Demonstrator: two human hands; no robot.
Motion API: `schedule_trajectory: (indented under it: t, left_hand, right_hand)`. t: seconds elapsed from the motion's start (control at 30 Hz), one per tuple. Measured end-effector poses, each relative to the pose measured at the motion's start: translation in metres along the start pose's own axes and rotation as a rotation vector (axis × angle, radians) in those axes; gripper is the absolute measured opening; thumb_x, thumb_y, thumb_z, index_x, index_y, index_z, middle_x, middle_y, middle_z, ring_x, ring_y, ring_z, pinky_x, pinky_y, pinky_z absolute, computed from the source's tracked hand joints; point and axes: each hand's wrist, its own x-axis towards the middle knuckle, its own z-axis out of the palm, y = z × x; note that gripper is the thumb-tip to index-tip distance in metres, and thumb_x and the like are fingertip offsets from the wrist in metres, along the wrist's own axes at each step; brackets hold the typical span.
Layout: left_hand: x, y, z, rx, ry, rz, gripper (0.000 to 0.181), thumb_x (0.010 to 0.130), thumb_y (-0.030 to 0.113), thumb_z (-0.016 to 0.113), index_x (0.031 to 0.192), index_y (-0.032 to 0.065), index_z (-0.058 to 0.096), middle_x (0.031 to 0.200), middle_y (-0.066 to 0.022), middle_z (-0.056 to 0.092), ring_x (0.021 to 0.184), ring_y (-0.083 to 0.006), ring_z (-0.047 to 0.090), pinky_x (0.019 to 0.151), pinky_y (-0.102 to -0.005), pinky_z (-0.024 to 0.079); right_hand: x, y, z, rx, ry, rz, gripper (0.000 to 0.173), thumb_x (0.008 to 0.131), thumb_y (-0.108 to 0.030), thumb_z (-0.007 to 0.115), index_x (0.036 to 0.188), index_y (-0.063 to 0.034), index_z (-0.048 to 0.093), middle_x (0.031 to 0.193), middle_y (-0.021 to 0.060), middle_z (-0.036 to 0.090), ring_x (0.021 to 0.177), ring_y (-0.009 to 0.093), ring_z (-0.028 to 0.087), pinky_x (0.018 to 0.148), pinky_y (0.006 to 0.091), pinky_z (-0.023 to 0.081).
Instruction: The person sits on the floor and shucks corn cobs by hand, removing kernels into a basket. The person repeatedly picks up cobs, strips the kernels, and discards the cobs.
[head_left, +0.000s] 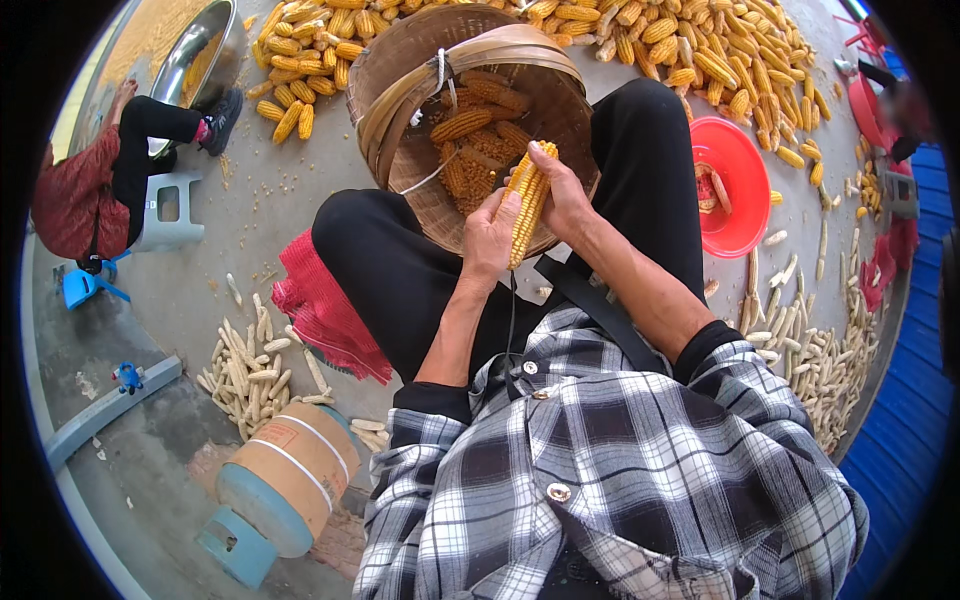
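Note:
A yellow corn cob (528, 214) is held upright-slanting between both of my hands, above the near rim of a woven bamboo basket (405, 154). My left hand (487, 236) grips its lower part, the thumb along its side. Around the upper end closes my right hand (562, 195), its thumb near the tip. The basket stands between my knees, with a broad bamboo handle (480, 56) arching over it. Inside lie several corn cobs (469, 124) and loose kernels (465, 180). A white cord (431, 176) hangs across the opening.
A heap of yellow cobs (705, 52) spreads beyond the basket. To the right stands a red plastic basin (739, 232); pale stripped cobs (817, 360) lie behind it. At left are more stripped cobs (244, 367), a gas cylinder (270, 502), and a seated person (86, 199) beside a metal tub (169, 82).

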Motion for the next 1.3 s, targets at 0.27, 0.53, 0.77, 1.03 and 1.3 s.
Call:
schedule_trajectory:
  t: [0.27, 0.53, 0.77, 1.03, 1.3]
  left_hand:
    - [0.002, 0.007, -0.001, -0.209, 0.006, -0.215, 0.040, 0.100, 0.036, 0.048, 0.100, -0.0001, 0.064, 0.088, -0.0025, 0.061, 0.071, -0.0076, 0.057, 0.063, -0.0233, 0.047]
    - [0.007, -0.004, -0.001, -0.139, 0.051, -0.168, 0.043, 0.101, 0.039, 0.043, 0.107, 0.0001, 0.061, 0.084, -0.0027, 0.063, 0.065, -0.0091, 0.058, 0.056, -0.0233, 0.048]
    - [0.009, 0.002, 0.003, -0.005, 0.009, -0.128, 0.047, 0.101, 0.042, 0.040, 0.112, 0.0001, 0.058, 0.088, -0.0030, 0.062, 0.072, -0.0095, 0.058, 0.063, -0.0244, 0.049]
    - [0.021, -0.008, -0.005, -0.183, 0.114, -0.163, 0.053, 0.100, 0.047, 0.039, 0.104, 0.0000, 0.062, 0.085, -0.0029, 0.062, 0.073, -0.0099, 0.058, 0.064, -0.0247, 0.049]
    - [0.035, -0.003, -0.021, -0.477, 0.254, -0.190, 0.050, 0.098, 0.045, 0.046, 0.115, -0.0002, 0.057, 0.102, -0.0070, 0.063, 0.087, -0.0163, 0.061, 0.078, -0.0311, 0.051]
  right_hand:
    - [-0.002, -0.001, 0.001, 0.029, -0.006, 0.000, 0.037, 0.093, -0.039, 0.058, 0.104, -0.0043, 0.051, 0.091, 0.0119, 0.061, 0.086, 0.026, 0.062, 0.081, 0.0416, 0.052]
    - [-0.003, 0.009, 0.000, -0.028, -0.040, 0.020, 0.038, 0.096, -0.041, 0.053, 0.106, -0.0040, 0.054, 0.093, 0.0117, 0.063, 0.087, 0.023, 0.061, 0.081, 0.0384, 0.051]
    - [-0.007, 0.016, 0.003, -0.032, -0.054, 0.056, 0.041, 0.098, -0.042, 0.048, 0.108, -0.0032, 0.055, 0.096, 0.0113, 0.062, 0.087, 0.021, 0.060, 0.083, 0.0367, 0.050]
    - [-0.010, 0.018, 0.005, -0.132, -0.162, 0.060, 0.041, 0.094, -0.033, 0.057, 0.120, -0.0024, 0.048, 0.107, 0.0096, 0.057, 0.099, 0.020, 0.057, 0.091, 0.0365, 0.046]
    - [-0.042, 0.016, 0.017, -0.729, -0.318, -0.034, 0.096, 0.060, -0.015, 0.072, 0.142, -0.0017, 0.025, 0.123, 0.0138, 0.046, 0.117, 0.022, 0.046, 0.100, 0.0341, 0.039]
